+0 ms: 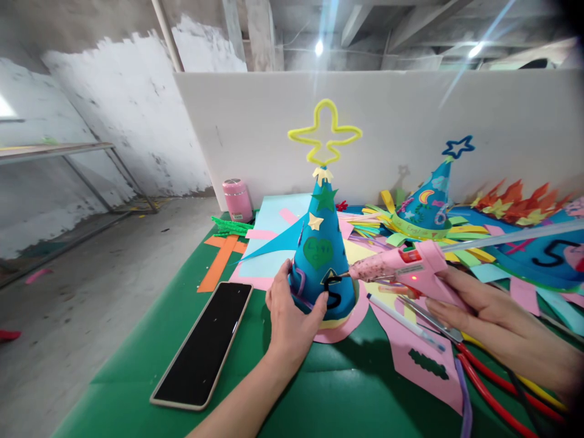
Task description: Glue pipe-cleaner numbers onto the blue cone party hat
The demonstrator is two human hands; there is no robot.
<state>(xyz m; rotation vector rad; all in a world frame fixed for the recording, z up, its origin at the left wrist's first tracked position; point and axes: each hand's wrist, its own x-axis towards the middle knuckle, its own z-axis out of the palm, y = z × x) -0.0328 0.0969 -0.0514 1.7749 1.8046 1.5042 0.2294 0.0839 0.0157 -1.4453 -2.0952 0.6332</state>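
A blue paper cone hat stands upright on the green table, topped by a yellow pipe-cleaner star and stuck with green and yellow shapes. My left hand wraps round the cone's lower left side, thumb pressing a black pipe-cleaner "5". My right hand grips a pink hot glue gun. Its nozzle touches the cone just above the "5".
A phone lies face up at the left. A pink can stands at the back. A second decorated blue cone, paper strips, pink paper scraps, scissors and red tubing crowd the right. A white board walls the back.
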